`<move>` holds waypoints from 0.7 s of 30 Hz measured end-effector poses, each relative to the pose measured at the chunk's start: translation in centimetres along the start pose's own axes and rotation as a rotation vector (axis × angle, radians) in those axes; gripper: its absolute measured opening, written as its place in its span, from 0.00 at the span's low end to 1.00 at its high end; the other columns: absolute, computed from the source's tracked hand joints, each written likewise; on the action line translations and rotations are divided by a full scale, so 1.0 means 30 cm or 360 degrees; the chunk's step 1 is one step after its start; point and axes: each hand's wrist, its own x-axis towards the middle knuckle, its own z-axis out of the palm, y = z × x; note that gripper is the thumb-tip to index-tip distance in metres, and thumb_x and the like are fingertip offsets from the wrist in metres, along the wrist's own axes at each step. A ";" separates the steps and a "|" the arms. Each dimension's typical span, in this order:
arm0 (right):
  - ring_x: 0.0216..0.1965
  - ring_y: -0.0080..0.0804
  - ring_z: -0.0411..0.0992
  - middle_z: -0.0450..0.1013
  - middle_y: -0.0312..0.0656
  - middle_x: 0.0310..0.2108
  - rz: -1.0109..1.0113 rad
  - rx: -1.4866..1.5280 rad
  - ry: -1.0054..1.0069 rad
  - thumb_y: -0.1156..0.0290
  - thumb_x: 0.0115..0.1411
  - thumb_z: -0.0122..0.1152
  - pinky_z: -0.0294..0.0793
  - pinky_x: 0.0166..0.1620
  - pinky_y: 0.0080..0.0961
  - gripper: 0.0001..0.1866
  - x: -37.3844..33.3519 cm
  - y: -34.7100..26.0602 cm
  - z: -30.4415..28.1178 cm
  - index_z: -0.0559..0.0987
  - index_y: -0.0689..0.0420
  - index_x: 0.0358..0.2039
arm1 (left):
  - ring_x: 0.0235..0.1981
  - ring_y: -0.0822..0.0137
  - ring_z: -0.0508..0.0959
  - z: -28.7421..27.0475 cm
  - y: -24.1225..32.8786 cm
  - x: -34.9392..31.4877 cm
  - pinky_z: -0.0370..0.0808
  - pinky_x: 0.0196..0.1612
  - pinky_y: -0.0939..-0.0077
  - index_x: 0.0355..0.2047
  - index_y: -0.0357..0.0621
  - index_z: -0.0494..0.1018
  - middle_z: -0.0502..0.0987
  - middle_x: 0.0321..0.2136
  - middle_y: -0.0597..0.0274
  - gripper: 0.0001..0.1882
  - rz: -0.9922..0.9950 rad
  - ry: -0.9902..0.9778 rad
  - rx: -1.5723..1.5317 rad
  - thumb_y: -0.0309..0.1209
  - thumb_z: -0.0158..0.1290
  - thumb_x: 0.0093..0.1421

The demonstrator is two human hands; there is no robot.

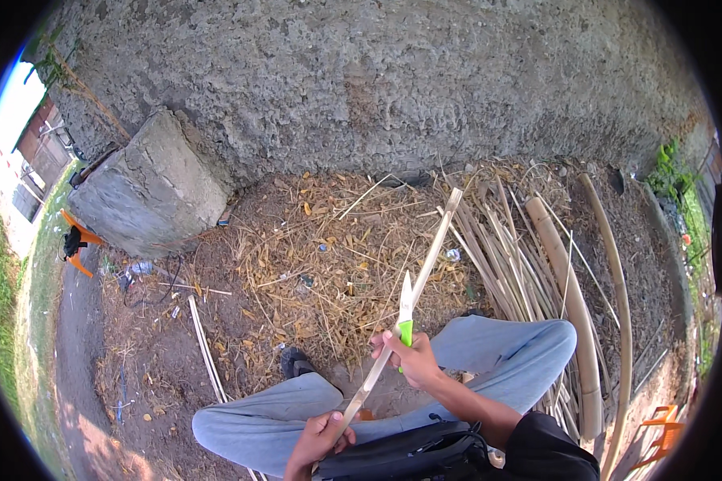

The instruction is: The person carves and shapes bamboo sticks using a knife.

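A long pale bamboo strip (pixel 429 264) slants across my lap, its far end up and to the right. Its lower part is gripped by my left hand (pixel 321 437), with the thumb along the top. Higher up, my right hand (pixel 411 359) is closed around the green handle of a knife (pixel 406 309), and its thumb and fingers also touch the strip. The knife's pale blade points away from me and lies alongside the strip. Part of the handle is hidden by my right fingers.
Bundled split bamboo (pixel 509 264) lies at the right beside a thick bamboo pole (pixel 569 313) and a curved pole (pixel 614 280). Thin strips (pixel 206 345) lie at left. A concrete block (pixel 148 188) stands against the rough wall (pixel 393 80). Dry leaves (pixel 297 264) litter the ground.
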 end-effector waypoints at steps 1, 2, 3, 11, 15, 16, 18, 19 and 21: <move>0.17 0.18 0.63 0.76 0.42 0.24 -0.0023 0.0078 0.0038 0.66 0.66 0.57 0.60 0.21 0.18 0.13 0.003 -0.002 0.001 0.80 0.65 0.36 | 0.19 0.78 0.70 0.012 0.007 -0.005 0.65 0.22 0.84 0.55 0.34 0.68 0.77 0.26 0.60 0.22 0.0111 0.0053 -0.0025 0.41 0.39 0.72; 0.17 0.19 0.63 0.76 0.43 0.24 -0.0045 0.0155 0.0073 0.67 0.66 0.57 0.60 0.20 0.18 0.13 0.008 -0.008 0.004 0.80 0.65 0.36 | 0.21 0.77 0.72 0.022 0.016 -0.012 0.66 0.23 0.85 0.57 0.35 0.67 0.79 0.30 0.58 0.21 0.0221 0.0109 -0.0051 0.39 0.42 0.72; 0.17 0.19 0.63 0.76 0.43 0.24 -0.0040 0.0160 0.0080 0.67 0.66 0.57 0.60 0.20 0.18 0.13 0.011 -0.017 0.008 0.80 0.65 0.36 | 0.21 0.77 0.72 0.020 0.015 -0.021 0.66 0.23 0.85 0.57 0.35 0.67 0.79 0.30 0.58 0.21 0.0212 0.0106 -0.0050 0.39 0.42 0.72; 0.18 0.14 0.61 0.80 0.43 0.32 -0.0118 0.0239 0.0198 0.66 0.62 0.62 0.59 0.21 0.15 0.15 0.019 -0.135 0.073 0.78 0.66 0.42 | 0.31 0.71 0.78 0.002 -0.044 -0.142 0.74 0.35 0.78 0.55 0.33 0.70 0.79 0.39 0.54 0.20 0.0118 0.0619 0.0351 0.26 0.55 0.63; 0.19 0.12 0.59 0.78 0.45 0.43 -0.0267 0.0147 0.0094 0.69 0.58 0.68 0.59 0.22 0.14 0.23 0.031 -0.191 0.031 0.74 0.68 0.51 | 0.26 0.65 0.78 -0.069 0.038 -0.379 0.75 0.32 0.69 0.45 0.34 0.77 0.80 0.27 0.61 0.17 0.0644 0.1632 0.1089 0.26 0.62 0.55; 0.19 0.12 0.58 0.79 0.45 0.39 -0.0255 0.0143 0.0138 0.68 0.59 0.66 0.58 0.21 0.14 0.21 0.028 -0.207 -0.008 0.75 0.67 0.49 | 0.29 0.62 0.79 -0.160 -0.020 -0.454 0.75 0.35 0.68 0.44 0.35 0.79 0.82 0.30 0.55 0.15 0.0953 0.1899 0.1537 0.26 0.62 0.56; 0.19 0.12 0.58 0.78 0.43 0.33 -0.0301 0.0183 0.0258 0.68 0.61 0.63 0.58 0.21 0.14 0.18 0.041 -0.194 -0.112 0.77 0.67 0.47 | 0.33 0.59 0.81 -0.265 -0.093 -0.599 0.76 0.39 0.68 0.42 0.35 0.79 0.82 0.35 0.50 0.12 0.0835 0.2466 0.1666 0.27 0.61 0.58; 0.18 0.12 0.58 0.76 0.42 0.30 -0.0397 0.0134 0.0367 0.67 0.63 0.62 0.57 0.21 0.14 0.16 0.029 -0.213 -0.162 0.77 0.67 0.45 | 0.34 0.59 0.81 -0.310 -0.111 -0.648 0.76 0.40 0.68 0.42 0.35 0.79 0.82 0.37 0.50 0.12 0.0726 0.2702 0.1604 0.27 0.60 0.59; 0.18 0.12 0.58 0.75 0.40 0.28 -0.0475 0.0095 0.0460 0.67 0.64 0.60 0.57 0.21 0.14 0.15 0.007 -0.222 -0.238 0.78 0.67 0.43 | 0.33 0.61 0.80 -0.476 -0.210 -0.734 0.75 0.39 0.70 0.42 0.36 0.79 0.83 0.36 0.52 0.13 0.0747 0.2778 0.1982 0.32 0.59 0.61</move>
